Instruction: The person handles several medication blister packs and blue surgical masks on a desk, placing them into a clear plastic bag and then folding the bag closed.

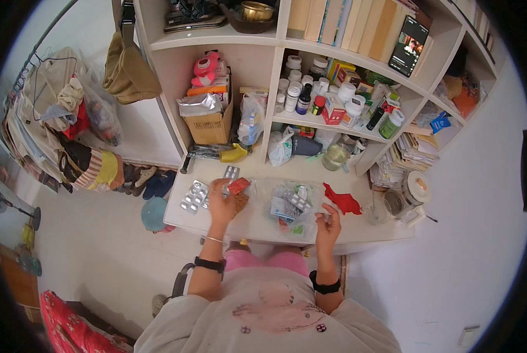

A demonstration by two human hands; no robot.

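My left hand [223,204] is over the left part of the white desk [254,227], its fingers closed on a small red packet [238,185]. Silver blister packs [194,197] lie beside and behind that hand, and an orange-brown blister pack [240,204] lies under or against its fingers. Near the middle of the desk rests a clear plastic bag [305,227] with blister packs and small packets in or on it. My right hand [328,225] hovers at the bag's right edge, fingers parted and curled, holding nothing that I can see. A red cloth or wrapper [342,199] lies just behind it.
Shelves behind the desk hold medicine bottles [292,98], a cardboard box [207,127], books [356,26] and a propped phone [409,46]. At the desk's right stand a glass jar [377,212] and a lidded container [417,187]. A yellow-handled tool [233,153] lies at the back left.
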